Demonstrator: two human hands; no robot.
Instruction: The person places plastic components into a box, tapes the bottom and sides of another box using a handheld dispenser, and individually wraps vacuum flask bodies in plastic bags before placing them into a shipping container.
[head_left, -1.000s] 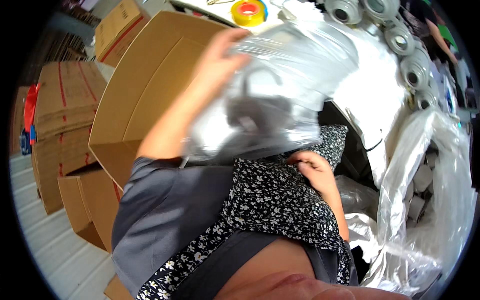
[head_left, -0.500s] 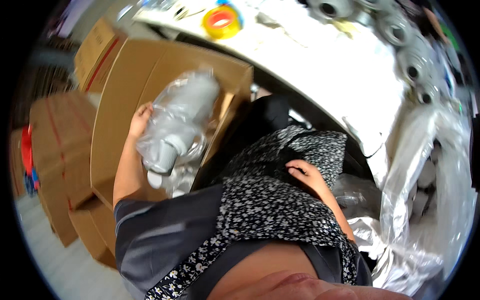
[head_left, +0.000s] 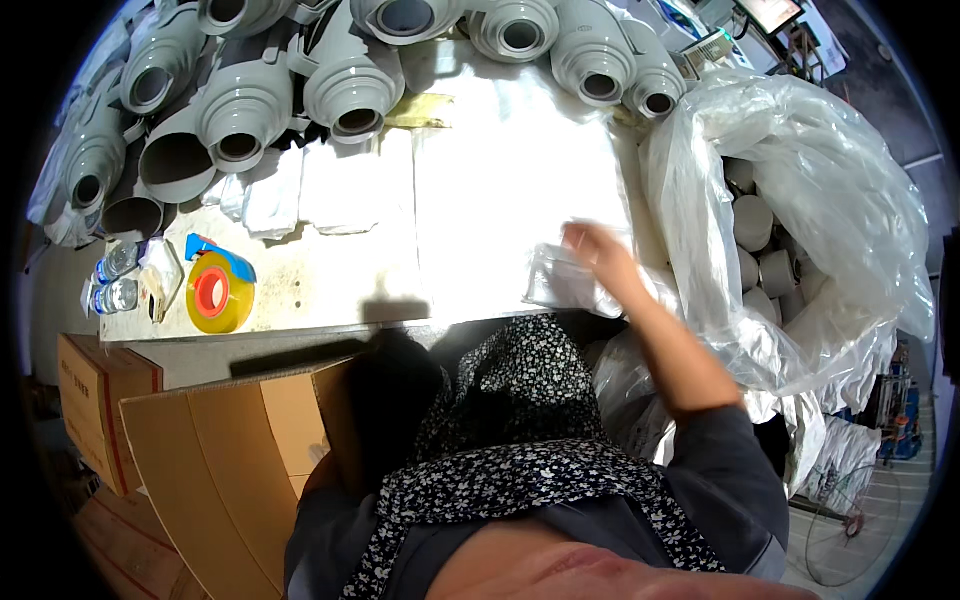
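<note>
My right hand (head_left: 602, 258) is over the near right part of the white table, just above a small stack of clear plastic bags (head_left: 570, 285) at its edge. Its fingers are smeared by motion, and whether they touch the bags cannot be made out. My left arm hangs down beside the open cardboard box (head_left: 220, 440), in shadow. The left hand itself is hidden there. White flat sheets or bags (head_left: 510, 170) cover the middle of the tabletop.
Grey hollow plastic housings (head_left: 357, 95) line the table's far and left sides. A yellow tape roll (head_left: 225, 310) with a blue holder lies front left, near small bottles (head_left: 115, 295). On the right, a large clear bag (head_left: 690, 230) holds whitish round parts (head_left: 752, 222). Another carton (head_left: 105, 400) stands left.
My view has turned from the box to the table. The bagged grey housing that my left hand held over the box is out of sight. My right hand has moved from my lap to the table.
</note>
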